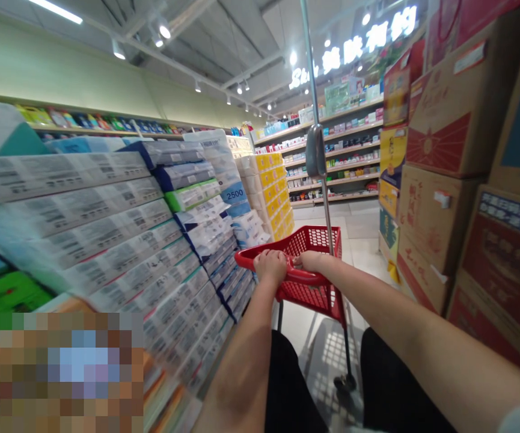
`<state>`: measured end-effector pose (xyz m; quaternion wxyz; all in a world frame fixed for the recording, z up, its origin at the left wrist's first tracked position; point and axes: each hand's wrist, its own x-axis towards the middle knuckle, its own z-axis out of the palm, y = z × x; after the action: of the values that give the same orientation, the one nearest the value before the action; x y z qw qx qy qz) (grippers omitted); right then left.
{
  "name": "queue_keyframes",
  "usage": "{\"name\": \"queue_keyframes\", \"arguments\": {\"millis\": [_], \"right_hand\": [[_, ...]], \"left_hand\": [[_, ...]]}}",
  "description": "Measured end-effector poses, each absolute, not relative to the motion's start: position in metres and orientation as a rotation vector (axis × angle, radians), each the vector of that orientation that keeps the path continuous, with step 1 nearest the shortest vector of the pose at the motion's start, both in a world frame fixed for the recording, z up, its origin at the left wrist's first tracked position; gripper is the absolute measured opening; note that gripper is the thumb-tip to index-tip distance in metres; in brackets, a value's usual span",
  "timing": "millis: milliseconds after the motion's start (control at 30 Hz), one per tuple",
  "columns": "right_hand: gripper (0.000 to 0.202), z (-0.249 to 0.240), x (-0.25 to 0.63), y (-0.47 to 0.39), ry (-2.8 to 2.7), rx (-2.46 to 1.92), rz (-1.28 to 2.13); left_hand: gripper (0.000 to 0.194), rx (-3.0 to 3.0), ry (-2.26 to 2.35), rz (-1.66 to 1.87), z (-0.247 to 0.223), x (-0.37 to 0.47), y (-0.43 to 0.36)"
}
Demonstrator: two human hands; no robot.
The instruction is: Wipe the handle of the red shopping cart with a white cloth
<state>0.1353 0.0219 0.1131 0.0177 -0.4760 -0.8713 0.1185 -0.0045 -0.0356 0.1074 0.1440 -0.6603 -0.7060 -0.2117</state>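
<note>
A red plastic shopping cart (pixel 316 305) on dark legs and wheels stands right in front of me. Fingers of my left hand (pixel 270 265) wrap over the cart's red handle, left of its middle. My right hand (pixel 310 261) is closed at the handle too, a little further right; its fingers are partly hidden by the hand itself. A tall metal pole (pixel 314 90) with a grey oval fitting rises above the basket. Little of the basket's inside shows, and I cannot make out anything in it.
Stacked tissue packs (pixel 106 210) line the left side, with yellow-and-white packs (pixel 271 195) beyond. Large cardboard boxes (pixel 440 198) are piled on the right. Shelves of small goods (pixel 350 153) stand across the far end. A pale tiled floor (pixel 363 240) runs between.
</note>
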Motion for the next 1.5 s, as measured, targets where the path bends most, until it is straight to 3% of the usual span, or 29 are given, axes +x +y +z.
{"name": "queue_keyframes", "arguments": {"millis": [333, 533, 767, 1500], "right_hand": [[0.034, 0.121, 0.144, 0.011, -2.836, -1.574, 0.305], [0.041, 0.121, 0.145, 0.004, -2.748, -1.853, 0.207], [0.036, 0.123, 0.15, 0.0, -2.812, -1.641, 0.127], [0.039, 0.118, 0.16, 0.007, -2.663, -1.732, 0.051]], "left_hand": [[0.035, -1.882, -2.071, -0.634, 0.109, 0.008, -0.047], [0.035, -1.895, -2.098, -0.616, 0.11, 0.013, -0.05], [0.036, -1.892, -2.092, -0.555, 0.109, 0.018, -0.051], [0.036, -1.916, -2.084, -0.533, 0.109, 0.025, -0.053]]}}
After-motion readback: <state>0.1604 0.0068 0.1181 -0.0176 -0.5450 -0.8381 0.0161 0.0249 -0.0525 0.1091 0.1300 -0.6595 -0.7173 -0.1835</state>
